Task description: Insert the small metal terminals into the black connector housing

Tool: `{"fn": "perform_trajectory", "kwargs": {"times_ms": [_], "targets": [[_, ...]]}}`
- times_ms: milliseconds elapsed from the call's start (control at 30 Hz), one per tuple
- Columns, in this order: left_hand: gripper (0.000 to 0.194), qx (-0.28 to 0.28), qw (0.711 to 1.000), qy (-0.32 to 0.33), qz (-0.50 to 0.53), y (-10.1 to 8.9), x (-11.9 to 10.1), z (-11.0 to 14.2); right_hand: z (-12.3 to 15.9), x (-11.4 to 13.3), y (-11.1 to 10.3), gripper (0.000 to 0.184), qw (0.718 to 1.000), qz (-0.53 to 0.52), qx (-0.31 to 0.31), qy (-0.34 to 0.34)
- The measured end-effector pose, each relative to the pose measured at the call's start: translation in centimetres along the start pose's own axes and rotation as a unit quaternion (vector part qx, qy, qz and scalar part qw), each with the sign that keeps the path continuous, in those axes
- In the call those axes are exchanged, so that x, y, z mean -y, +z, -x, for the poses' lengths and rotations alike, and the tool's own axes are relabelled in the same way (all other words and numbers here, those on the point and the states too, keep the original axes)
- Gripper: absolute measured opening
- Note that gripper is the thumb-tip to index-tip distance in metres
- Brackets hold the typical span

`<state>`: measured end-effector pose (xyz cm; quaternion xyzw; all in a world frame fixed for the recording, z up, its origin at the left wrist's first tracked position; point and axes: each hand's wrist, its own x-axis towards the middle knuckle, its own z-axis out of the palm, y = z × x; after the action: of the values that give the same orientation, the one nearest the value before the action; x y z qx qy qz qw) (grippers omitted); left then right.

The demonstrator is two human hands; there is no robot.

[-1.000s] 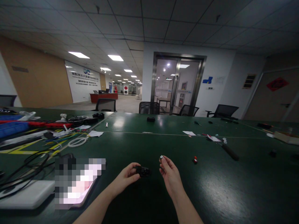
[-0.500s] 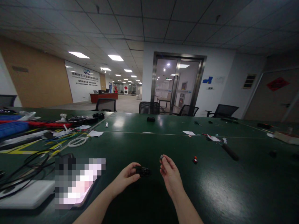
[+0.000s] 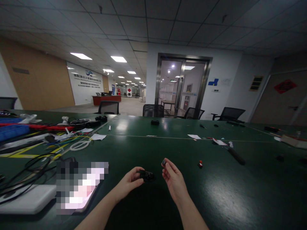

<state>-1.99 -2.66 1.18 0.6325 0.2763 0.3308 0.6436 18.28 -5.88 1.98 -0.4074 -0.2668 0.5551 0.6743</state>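
My left hand point(image 3: 130, 182) grips a small black device point(image 3: 147, 175) between thumb and fingers, low over the green table point(image 3: 134, 150). Its exact kind is too dark to make out. To the right, my right hand point(image 3: 174, 179) pinches a tiny dark grey part point(image 3: 164, 162) between thumb and forefinger, its other fingers curled. A short gap separates the part from the black device. Further right lies a small red and black piece point(image 3: 200, 164), apart from both hands.
On the left are a blurred-out phone point(image 3: 83, 191), a white box point(image 3: 31, 199), black cables point(image 3: 26, 172), a white cable coil point(image 3: 79, 145) and a blue tray point(image 3: 14, 132). A dark-handled tool point(image 3: 236, 156) lies at right. A black block point(image 3: 154, 122) sits farther back.
My right hand has shifted slightly left with the small grey part, closer to the black device. My left hand has stayed in place.
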Motion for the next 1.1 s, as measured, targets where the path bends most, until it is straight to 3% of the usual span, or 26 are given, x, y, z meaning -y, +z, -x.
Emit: {"fn": "perform_trajectory", "kwargs": {"times_ms": [233, 400, 733, 900, 1100], "targets": [[0.038, 0.003, 1.0, -0.004, 0.003, 0.0, 0.1, 0.0, 0.2, 0.4, 0.2, 0.037, 1.0, 0.024, 0.008, 0.005], [0.039, 0.003, 1.0, 0.005, -0.004, -0.1, 0.4, -0.2, 0.5, 0.4, 0.4, 0.037, 0.994, 0.103, 0.03, -0.009], [0.042, 0.006, 1.0, 0.01, 0.002, 0.1, 0.1, -0.2, 1.6, 0.1, 1.8, 0.03, 0.942, 0.298, 0.145, -0.06], [0.041, -0.002, 1.0, 0.007, -0.005, 0.1, 0.1, -0.1, 2.0, 0.0, 1.9, 0.02, 0.912, 0.377, 0.142, -0.076], [0.041, -0.008, 1.0, -0.001, -0.014, 0.0, 0.1, -0.1, 1.9, -0.5, 1.6, 0.016, 0.913, 0.373, 0.147, -0.075]]}}
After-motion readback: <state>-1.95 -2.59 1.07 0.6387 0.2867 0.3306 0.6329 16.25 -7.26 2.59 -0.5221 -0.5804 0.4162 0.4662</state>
